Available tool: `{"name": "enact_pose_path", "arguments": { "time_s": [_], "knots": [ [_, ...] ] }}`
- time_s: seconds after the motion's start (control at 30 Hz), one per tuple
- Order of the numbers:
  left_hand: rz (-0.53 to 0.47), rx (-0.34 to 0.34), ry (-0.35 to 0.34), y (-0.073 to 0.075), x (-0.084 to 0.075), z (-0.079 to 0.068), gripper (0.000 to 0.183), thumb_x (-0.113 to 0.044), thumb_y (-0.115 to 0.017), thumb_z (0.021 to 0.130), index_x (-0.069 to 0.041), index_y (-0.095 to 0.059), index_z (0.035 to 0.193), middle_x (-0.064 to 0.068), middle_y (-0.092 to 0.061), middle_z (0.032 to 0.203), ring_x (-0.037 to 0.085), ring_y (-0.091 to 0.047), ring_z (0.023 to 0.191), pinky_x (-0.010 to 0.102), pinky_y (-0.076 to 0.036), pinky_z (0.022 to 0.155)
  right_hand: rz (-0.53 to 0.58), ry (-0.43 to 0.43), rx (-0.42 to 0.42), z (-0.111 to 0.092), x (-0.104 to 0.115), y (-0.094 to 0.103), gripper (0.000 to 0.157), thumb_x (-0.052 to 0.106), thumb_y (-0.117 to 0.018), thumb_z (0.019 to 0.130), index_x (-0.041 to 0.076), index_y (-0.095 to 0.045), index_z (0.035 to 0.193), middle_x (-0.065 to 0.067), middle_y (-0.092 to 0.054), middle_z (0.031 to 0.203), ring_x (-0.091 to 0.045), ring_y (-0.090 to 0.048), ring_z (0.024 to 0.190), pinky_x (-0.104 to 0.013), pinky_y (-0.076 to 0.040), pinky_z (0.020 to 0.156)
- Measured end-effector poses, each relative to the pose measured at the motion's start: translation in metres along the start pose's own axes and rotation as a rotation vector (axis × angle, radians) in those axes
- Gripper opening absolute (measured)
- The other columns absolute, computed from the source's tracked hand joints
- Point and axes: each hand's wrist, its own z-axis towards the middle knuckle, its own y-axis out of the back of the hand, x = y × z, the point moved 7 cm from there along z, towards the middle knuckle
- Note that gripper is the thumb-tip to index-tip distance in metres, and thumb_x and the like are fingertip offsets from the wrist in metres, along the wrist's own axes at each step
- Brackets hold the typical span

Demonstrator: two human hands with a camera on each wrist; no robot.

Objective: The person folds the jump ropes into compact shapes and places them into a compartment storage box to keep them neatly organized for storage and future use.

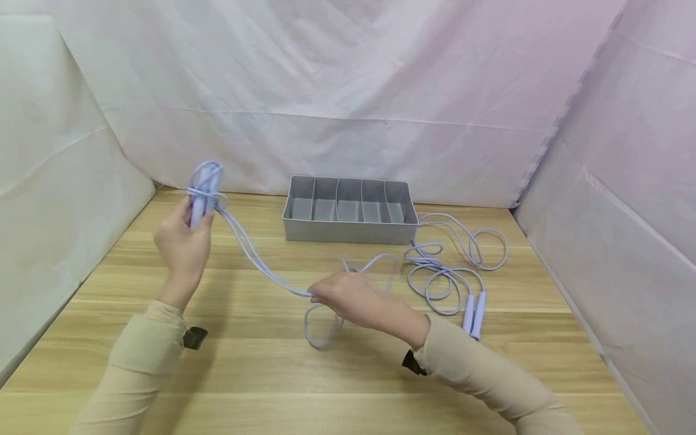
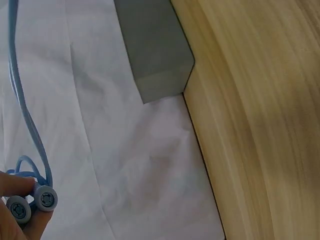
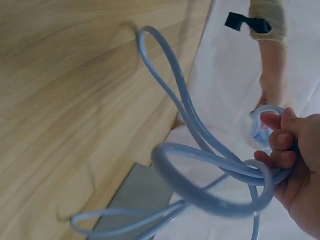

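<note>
My left hand (image 1: 185, 244) holds a jump rope's two light-blue handles (image 1: 203, 190) side by side, raised at the left. Cord is wound around the handles, and in the left wrist view the handle ends (image 2: 46, 199) face the camera. From there a doubled cord (image 1: 250, 251) runs down to my right hand (image 1: 350, 296) at mid-table. The right fingers curl round the cord, and loose loops (image 3: 210, 162) hang from them in the right wrist view. A second jump rope (image 1: 429, 266) lies loosely coiled on the right, its two handles (image 1: 474, 315) side by side.
A grey box (image 1: 350, 232) with several compartments stands at the back of the wooden table (image 1: 261, 386). Part of the second rope's cord lies against its right end. White cloth (image 1: 348, 78) hangs behind the table and along both sides.
</note>
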Motion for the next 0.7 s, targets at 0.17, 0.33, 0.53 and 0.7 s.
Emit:
{"name": "enact_pose_path", "arguments": {
  "time_s": [0.17, 0.33, 0.53, 0.7],
  "knots": [
    [0.201, 0.131, -0.242, -0.018, -0.004, -0.017, 0.028, 0.001, -0.067, 0.075, 0.008, -0.061, 0.101, 0.028, -0.064, 0.078, 0.041, -0.058, 0.057, 0.047, -0.042, 0.047, -0.004, 0.087, -0.042, 0.002, 0.012, 0.016, 0.005, 0.018, -0.062, 0.085, 0.014, -0.06, 0.083, 0.008, -0.064, 0.075, -0.005, -0.058, 0.066, -0.015, -0.046, 0.056],
    [0.329, 0.254, -0.434, -0.035, -0.009, -0.041, 0.021, 0.003, -0.064, 0.075, 0.006, -0.056, 0.094, 0.02, -0.057, 0.056, 0.027, -0.041, 0.036, 0.035, -0.029, 0.032, 0.028, 0.117, -0.074, 0.005, 0.013, 0.035, 0.005, 0.016, -0.062, 0.085, 0.012, -0.061, 0.085, 0.005, -0.065, 0.08, -0.007, -0.06, 0.073, -0.016, -0.049, 0.062],
    [0.447, 0.399, -0.538, -0.053, -0.014, -0.067, 0.022, 0.013, -0.059, 0.068, 0.006, -0.055, 0.089, 0.016, -0.058, 0.057, 0.022, -0.039, 0.033, 0.029, -0.029, 0.029, 0.057, 0.099, -0.105, 0.009, 0.007, 0.051, 0.007, 0.014, -0.058, 0.087, 0.012, -0.058, 0.081, 0.006, -0.057, 0.07, -0.005, -0.047, 0.059, -0.016, -0.043, 0.055],
    [0.531, 0.5, -0.605, -0.067, -0.016, -0.082, 0.037, 0.017, -0.06, 0.062, 0.008, -0.059, 0.098, 0.018, -0.067, 0.084, 0.015, -0.038, 0.034, 0.025, -0.031, 0.03, 0.036, 0.081, -0.146, 0.015, -0.004, 0.062, 0.007, 0.012, -0.06, 0.086, 0.01, -0.059, 0.08, 0.004, -0.056, 0.067, -0.007, -0.046, 0.056, -0.017, -0.04, 0.052]
  ]
}}
